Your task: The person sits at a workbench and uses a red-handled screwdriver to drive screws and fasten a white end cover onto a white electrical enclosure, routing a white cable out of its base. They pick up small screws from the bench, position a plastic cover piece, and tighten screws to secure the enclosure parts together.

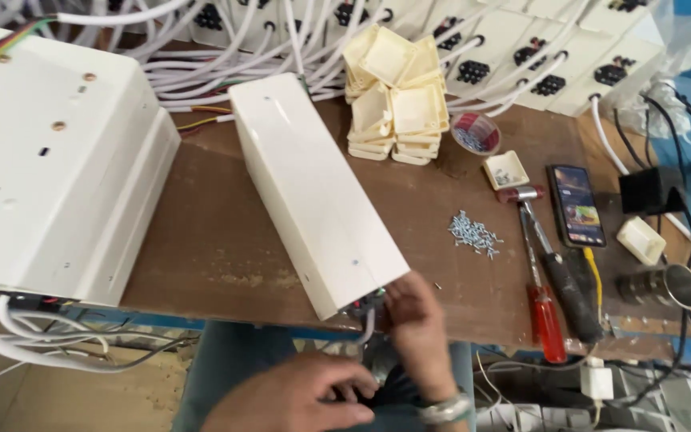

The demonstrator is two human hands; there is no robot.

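A long cream plastic box (313, 188) lies slanted on the brown table (217, 240), its near end over the front edge. My right hand (417, 332), with a metal watch at the wrist, touches the wires (368, 308) at that open near end. Below the table edge my left hand (297, 396) curls around something dark and partly hidden. What either hand holds is not clear.
A large white box (49, 160) fills the left. A stack of cream square covers (397, 96), a small bowl of screws (473, 132), loose screws (473, 234), a hammer (553, 264), a red-handled screwdriver (544, 312), a phone (576, 204) and a steel cup (669, 286) lie right.
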